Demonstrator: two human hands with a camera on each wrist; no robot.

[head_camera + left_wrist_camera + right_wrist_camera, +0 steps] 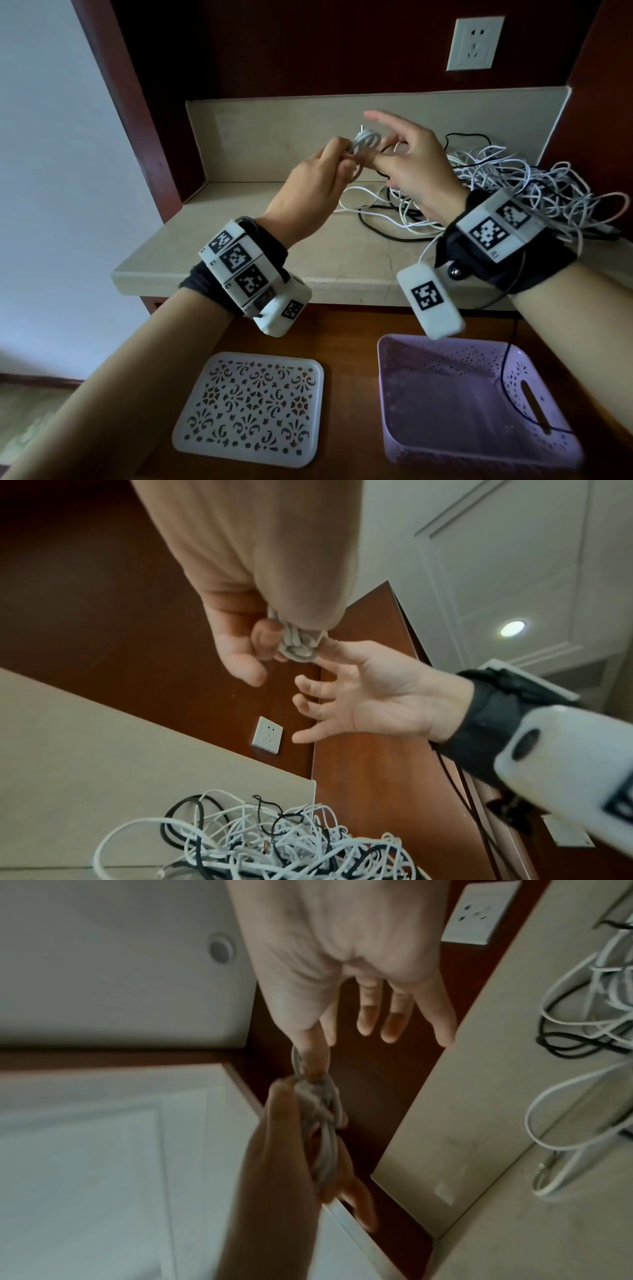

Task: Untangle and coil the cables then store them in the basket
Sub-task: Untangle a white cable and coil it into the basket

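Nearest the camera, at 5 o'clock in the head view, sits the purple basket (534, 404), with a white lid (250, 407) beside it at 7 o'clock. Up at 12 o'clock the left hand (308, 192) grips a white coil (124, 145) above the shelf (274, 253). The right hand (418, 168) pinches the coil's end, other fingers spread, and the cable tangle (513, 185) lies at 2 o'clock.

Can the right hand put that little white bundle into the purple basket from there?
Probably yes. The right hand only pinches the coiled white cable, which the left hand grips. The purple basket sits open below, its lid lying beside it.
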